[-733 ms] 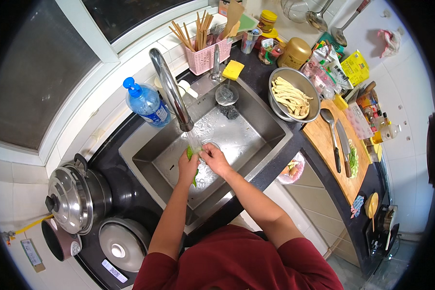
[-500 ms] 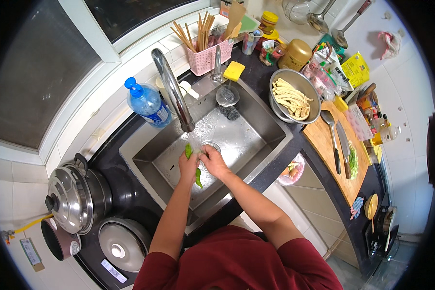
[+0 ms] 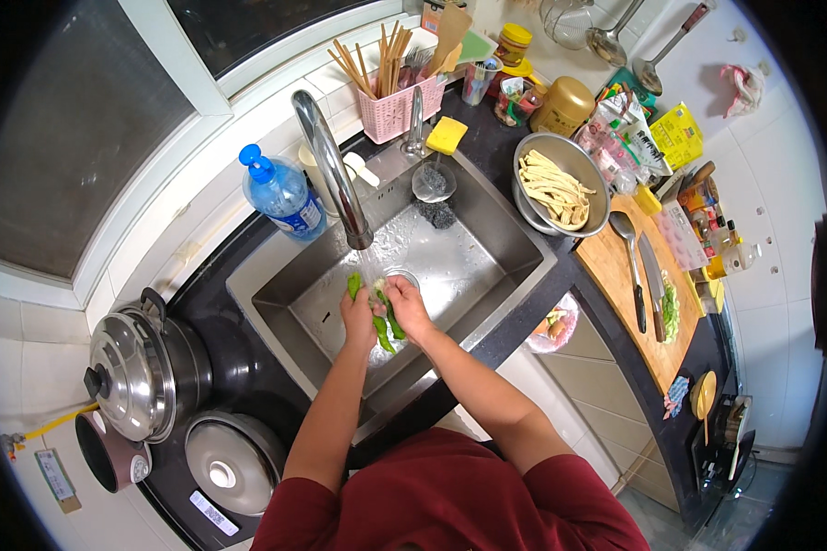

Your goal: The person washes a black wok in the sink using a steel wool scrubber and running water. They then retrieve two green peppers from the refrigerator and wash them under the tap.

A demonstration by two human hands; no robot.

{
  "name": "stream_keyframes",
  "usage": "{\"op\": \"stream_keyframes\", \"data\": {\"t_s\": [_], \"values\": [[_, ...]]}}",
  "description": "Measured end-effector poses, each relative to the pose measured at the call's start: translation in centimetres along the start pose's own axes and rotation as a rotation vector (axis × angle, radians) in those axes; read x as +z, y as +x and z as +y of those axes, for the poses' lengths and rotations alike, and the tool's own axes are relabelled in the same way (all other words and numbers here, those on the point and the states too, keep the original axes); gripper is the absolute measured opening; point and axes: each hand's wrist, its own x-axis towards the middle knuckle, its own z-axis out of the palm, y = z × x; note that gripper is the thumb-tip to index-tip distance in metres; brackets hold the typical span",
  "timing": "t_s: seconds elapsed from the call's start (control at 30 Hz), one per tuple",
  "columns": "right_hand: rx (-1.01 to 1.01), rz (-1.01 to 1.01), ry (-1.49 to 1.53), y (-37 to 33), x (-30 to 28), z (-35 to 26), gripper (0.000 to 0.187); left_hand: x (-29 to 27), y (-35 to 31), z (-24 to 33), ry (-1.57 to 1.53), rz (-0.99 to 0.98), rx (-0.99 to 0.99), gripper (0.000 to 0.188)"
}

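Over the steel sink [image 3: 487, 262], both of my hands are under water running from the curved faucet [image 3: 326, 165]. My left hand [image 3: 357, 317] is closed around a long green pepper [image 3: 382, 336], whose two ends stick out above and below the fingers. Close beside it, my right hand [image 3: 408, 308] is curled on another green pepper [image 3: 394, 323] that hangs down from the fingers. The fingertips are partly blurred by the water. A round drain [image 3: 402, 277] lies just beyond my right hand.
A strainer [image 3: 434, 182] and dark scrubber [image 3: 436, 214] sit at the sink's far corner, near a yellow sponge [image 3: 446, 135]. A blue soap bottle [image 3: 285, 197] stands left. At right are a bowl of pale strips [image 3: 560, 184] and a cutting board [image 3: 616, 285] with a knife [image 3: 653, 285].
My hands have moved slightly apart. A second green pepper now shows in my right hand, and the pepper in my left hand sits differently.
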Motion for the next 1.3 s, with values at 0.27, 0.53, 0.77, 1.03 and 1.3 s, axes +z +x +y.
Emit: {"op": "stream_keyframes", "data": {"t_s": [0.27,0.53,0.77,1.03,1.3], "values": [[-0.001,0.041,-0.119,0.0,-0.2,0.4,0.02,-0.2,-0.7,0.8,0.202,-0.144,-0.042,0.008],[-0.246,0.148,-0.596,-1.5,0.7,-1.7,0.022,-0.1,-0.3,-0.3,0.231,-0.067,-0.01,0.01],[-0.18,0.127,-0.592,-1.5,0.4,-1.5,0.028,-0.5,0.0,-1.0,0.264,-0.056,-0.011,0.011],[-0.013,0.162,-0.203,-0.1,-0.4,0.4,0.025,0.0,-0.7,-0.5,0.266,-0.055,0.0,0.014],[0.0,0.131,-0.274,-0.3,-0.6,-0.6,0.022,0.1,-0.1,-0.2,0.333,-0.079,-0.001,0.016]]}}
